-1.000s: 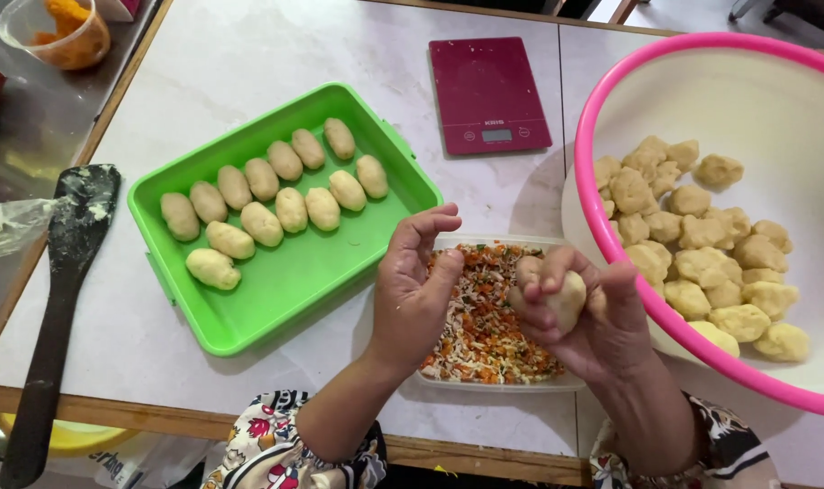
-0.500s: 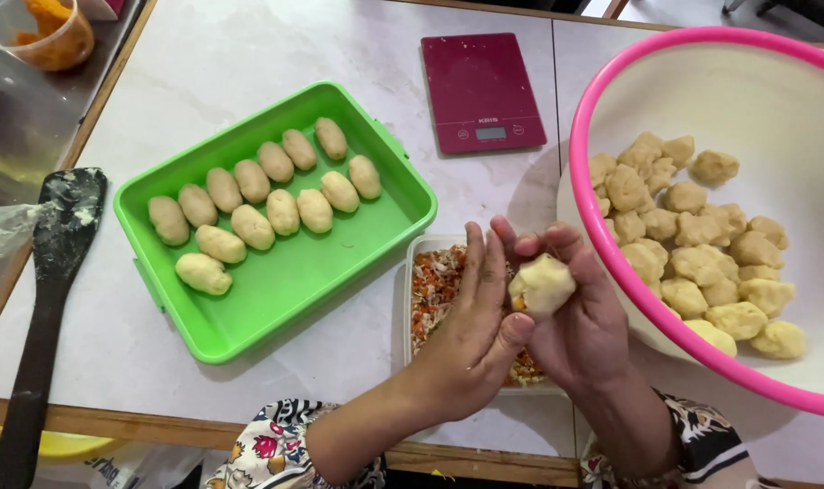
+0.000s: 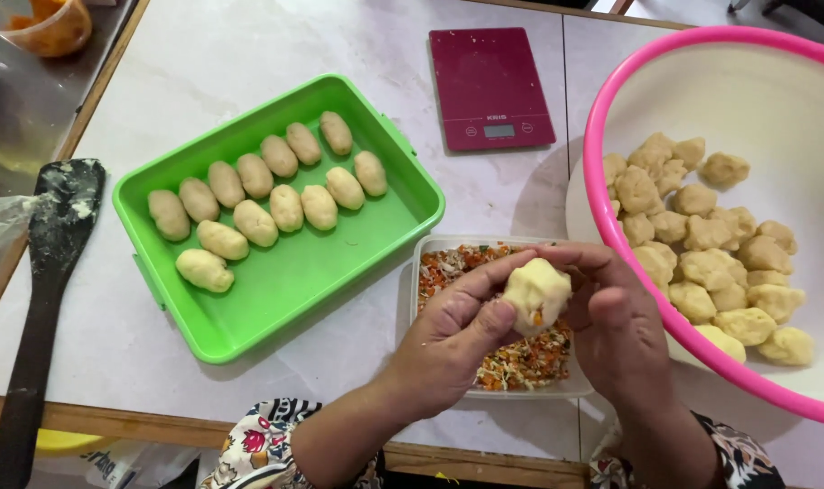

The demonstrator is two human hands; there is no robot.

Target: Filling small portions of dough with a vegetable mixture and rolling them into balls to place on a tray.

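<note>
Both hands, left hand and right hand, clasp one dough ball above the clear filling container, hiding much of it. Beside that container sit the green tray, a pink bowl cut off at the edge, and a red scale beyond.

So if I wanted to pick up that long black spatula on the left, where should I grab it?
Grab the long black spatula by its narrow handle, the end nearest the table's front edge, coming from above. It lies flat, and its wide blade, at the far end, is smeared with pale dough, so the handle looks like the cleaner, slimmer part to close fingers around.
</note>
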